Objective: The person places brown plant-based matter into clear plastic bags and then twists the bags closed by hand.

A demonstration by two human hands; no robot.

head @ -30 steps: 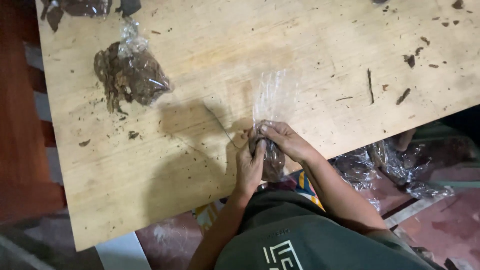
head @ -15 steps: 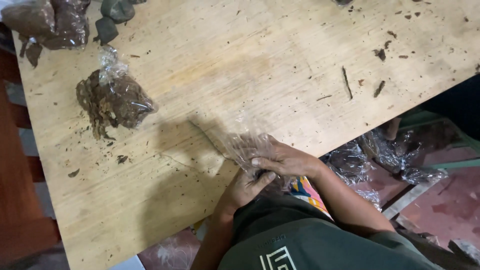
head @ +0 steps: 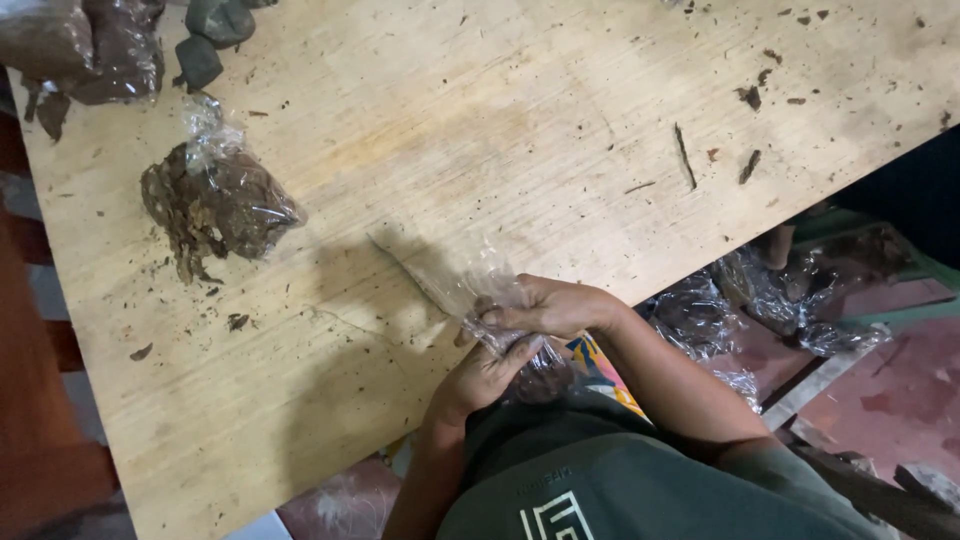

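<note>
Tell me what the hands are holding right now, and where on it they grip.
Both the left hand and the right hand hold a clear plastic bag, gripping it at its neck, above the dark filled part.

I see both hands at the near edge of the wooden table (head: 520, 130); the right hand (head: 548, 306) pinches the neck of a clear plastic bag (head: 470, 290) (dark contents, partly hidden), the left hand (head: 480, 378) cups it from below; a filled bag (head: 218, 198) lies well apart to the left; more crumpled bags (head: 770, 295) sit beyond the table edge.
</note>
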